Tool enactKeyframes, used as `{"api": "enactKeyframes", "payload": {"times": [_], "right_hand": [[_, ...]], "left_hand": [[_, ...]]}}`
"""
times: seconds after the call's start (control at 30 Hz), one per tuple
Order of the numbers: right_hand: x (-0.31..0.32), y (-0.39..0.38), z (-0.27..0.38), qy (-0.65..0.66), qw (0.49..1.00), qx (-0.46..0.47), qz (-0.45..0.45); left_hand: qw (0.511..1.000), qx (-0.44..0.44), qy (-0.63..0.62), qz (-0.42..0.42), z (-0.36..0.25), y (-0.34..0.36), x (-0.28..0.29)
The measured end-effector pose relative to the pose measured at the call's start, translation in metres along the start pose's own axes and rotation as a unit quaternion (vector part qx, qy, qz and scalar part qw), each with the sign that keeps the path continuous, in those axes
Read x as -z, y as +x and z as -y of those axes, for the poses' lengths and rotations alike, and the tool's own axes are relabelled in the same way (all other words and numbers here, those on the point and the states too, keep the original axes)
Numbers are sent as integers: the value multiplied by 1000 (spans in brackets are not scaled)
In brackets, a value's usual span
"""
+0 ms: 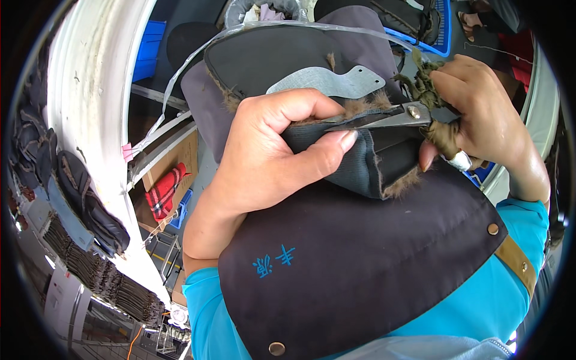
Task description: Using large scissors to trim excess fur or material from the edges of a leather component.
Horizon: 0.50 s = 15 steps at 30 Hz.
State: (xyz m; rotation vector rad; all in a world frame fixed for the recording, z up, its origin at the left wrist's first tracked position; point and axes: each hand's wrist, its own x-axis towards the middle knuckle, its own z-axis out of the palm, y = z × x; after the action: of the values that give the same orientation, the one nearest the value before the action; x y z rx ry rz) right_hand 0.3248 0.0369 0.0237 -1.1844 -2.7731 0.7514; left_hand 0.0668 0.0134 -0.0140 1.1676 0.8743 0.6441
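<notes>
My left hand (270, 150) pinches a dark fabric piece with brown fur lining (354, 162) between thumb and fingers, its furry edges showing. My right hand (483, 108) grips scissors (414, 112) whose handles are wrapped in olive cloth. The blades reach leftward along the upper edge of the fur-lined piece, with their tips close to my left thumb; part of them is hidden by the fabric and fur. Just beyond my left fingers, a light grey curved piece with small holes (327, 81) rests on a larger dark fur-edged piece (270, 57).
A white work surface (90, 90) runs along the left, with dark pieces (90, 201) stacked beyond it. At the top stand a lined bin of scraps (264, 12) and a blue crate (443, 30). Red plaid cloth (167, 192) lies low at left. A dark apron (354, 258) covers my front.
</notes>
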Motion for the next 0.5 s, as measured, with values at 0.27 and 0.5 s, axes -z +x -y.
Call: {"api": "enactKeyframes", "payload": {"times": [0.27,0.5], "right_hand": [[-6,-8,-4,-8,1000,-3,-18],[-6,-7,-3,-23,999,8,-37]], "left_hand": [[999,30,11,5,-5,-2,0],[999,44,18,5,-7,-2,0]]}}
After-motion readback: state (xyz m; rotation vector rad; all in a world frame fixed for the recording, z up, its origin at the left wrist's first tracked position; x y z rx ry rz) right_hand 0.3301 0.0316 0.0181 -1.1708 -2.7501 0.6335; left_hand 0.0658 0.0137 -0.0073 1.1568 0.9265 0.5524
